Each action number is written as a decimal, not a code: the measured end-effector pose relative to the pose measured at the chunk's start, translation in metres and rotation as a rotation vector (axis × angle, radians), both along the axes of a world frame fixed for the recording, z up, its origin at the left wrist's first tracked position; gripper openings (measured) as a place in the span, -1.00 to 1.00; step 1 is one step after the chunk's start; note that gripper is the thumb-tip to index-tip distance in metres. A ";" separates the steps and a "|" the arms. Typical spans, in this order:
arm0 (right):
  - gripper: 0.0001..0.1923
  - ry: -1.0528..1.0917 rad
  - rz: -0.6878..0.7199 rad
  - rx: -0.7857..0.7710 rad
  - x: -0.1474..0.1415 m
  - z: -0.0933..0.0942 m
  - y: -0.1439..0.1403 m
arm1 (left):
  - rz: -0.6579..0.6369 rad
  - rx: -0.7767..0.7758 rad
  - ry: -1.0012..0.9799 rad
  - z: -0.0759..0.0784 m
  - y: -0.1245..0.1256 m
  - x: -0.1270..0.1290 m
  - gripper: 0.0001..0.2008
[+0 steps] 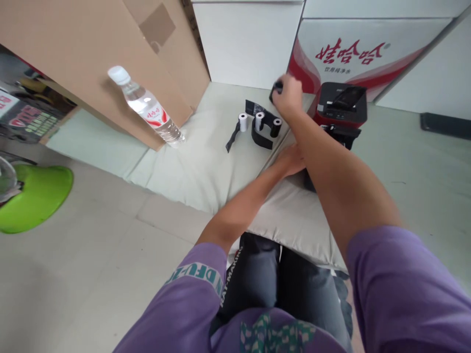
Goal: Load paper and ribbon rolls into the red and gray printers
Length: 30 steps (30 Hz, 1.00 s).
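Your right hand (287,95), upper centre of frame, has its grip closed round a small black roll (276,88); your left hand (290,159) lies flat on the cushion (198,166), its grip holding nothing; three rolls (259,122) stand just left of the right hand; printer (342,105) just right; bottle (147,107) upper left.

Right hand (287,94) reaches far forward, fingers curled closed; left hand (292,160) lies lower, partly hidden beneath the right forearm.
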State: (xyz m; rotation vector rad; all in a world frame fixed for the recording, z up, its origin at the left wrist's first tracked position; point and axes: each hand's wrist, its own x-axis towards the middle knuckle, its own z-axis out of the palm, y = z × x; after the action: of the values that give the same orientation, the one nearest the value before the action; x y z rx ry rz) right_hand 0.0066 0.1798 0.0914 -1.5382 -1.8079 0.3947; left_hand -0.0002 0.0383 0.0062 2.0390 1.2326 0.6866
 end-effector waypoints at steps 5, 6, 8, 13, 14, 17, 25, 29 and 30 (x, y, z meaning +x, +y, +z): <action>-0.46 0.083 0.196 0.529 0.062 0.047 -0.096 | -0.040 0.062 0.037 -0.009 0.005 0.000 -0.52; -0.41 0.110 0.213 0.576 0.082 0.052 -0.121 | -0.057 0.080 0.024 -0.011 0.006 0.000 -0.48; -0.24 0.160 0.146 0.597 0.121 0.054 -0.165 | -0.084 0.097 -0.016 -0.013 0.007 -0.001 -0.45; -0.70 0.067 -0.205 0.265 0.187 0.029 -0.202 | -0.027 0.149 -0.111 -0.010 0.006 -0.004 -0.56; -0.72 0.022 -0.222 0.184 0.193 0.022 -0.200 | 0.013 0.163 -0.125 -0.008 0.005 -0.005 -0.61; -0.68 -0.152 -0.153 0.043 0.198 0.006 -0.192 | 0.097 0.193 -0.162 -0.005 0.002 -0.006 -0.69; -0.45 -0.202 0.119 -0.009 0.189 -0.022 -0.201 | -0.059 0.234 -0.212 0.004 -0.012 -0.003 -0.70; -0.32 -0.079 0.172 -0.028 0.192 -0.021 -0.204 | -0.098 0.218 -0.147 0.009 -0.015 -0.003 -0.66; -0.32 -0.041 0.185 -0.032 0.195 -0.020 -0.204 | -0.102 0.217 -0.142 0.009 -0.015 -0.004 -0.65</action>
State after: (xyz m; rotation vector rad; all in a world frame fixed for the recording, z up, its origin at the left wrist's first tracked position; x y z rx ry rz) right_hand 0.2016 -0.0239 0.0709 -1.4136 -1.9925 0.4853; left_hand -0.0038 0.0235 0.0155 2.1688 1.0020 0.9328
